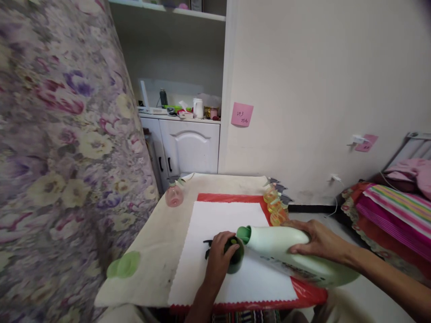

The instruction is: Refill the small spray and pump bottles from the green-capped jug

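Head view looks down on a small worktop [158,242] with a white cloth [215,260] spread over a red plastic sheet [303,289]; the white cloth serves here as landmark. Over the near right part of the white cloth, a large pale green detergent bottle [289,255] is held tilted almost flat, its open green spout [244,233] pointing left and slightly down toward a small dark green bottle [235,256]; I judge it is held so that liquid can run from the large one into the small one. The small bottle stands upright near the middle of the cloth, its mouth just beside the spout; whether they touch I cannot tell.

The right hand [318,242] lies over the top of the detergent bottle, fingers wrapped around its body, forearm coming in from the right edge; the left hand [218,260] comes up from the lower edge and is closed around the small dark bottle, keeping it steady, wrist straight.

Beyond the far right corner of the cloth, some yellow spray bottles [276,207] stand together; beyond the far left corner stands a pink spray bottle [174,195]; to the left of the cloth, near the worktop edge, lies a green lid [124,265].
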Available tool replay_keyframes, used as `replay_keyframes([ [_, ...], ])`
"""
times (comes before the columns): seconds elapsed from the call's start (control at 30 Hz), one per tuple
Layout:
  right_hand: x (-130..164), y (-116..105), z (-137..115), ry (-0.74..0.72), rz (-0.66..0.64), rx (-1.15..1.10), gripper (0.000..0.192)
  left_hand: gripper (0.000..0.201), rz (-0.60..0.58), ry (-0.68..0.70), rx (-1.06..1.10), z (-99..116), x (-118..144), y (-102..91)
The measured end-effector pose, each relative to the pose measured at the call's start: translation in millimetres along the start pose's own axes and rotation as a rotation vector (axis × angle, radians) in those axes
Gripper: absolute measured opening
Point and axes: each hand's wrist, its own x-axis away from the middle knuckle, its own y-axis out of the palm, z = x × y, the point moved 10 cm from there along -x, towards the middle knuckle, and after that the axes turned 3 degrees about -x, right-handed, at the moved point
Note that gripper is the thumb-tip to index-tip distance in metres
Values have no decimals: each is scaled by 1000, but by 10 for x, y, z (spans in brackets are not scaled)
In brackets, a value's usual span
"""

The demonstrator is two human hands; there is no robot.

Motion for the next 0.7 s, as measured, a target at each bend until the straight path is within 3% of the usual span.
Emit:
replay_keyframes([
  [0.23, -72, 46, -31, -2, -62, 137, 46, 20, 1, -11, 8, -19, 10, 21],
  [0.7, -155, 38, -147, -41, -115, 336, 57, 17, -59, 15, 56, -24, -30, 64],
])
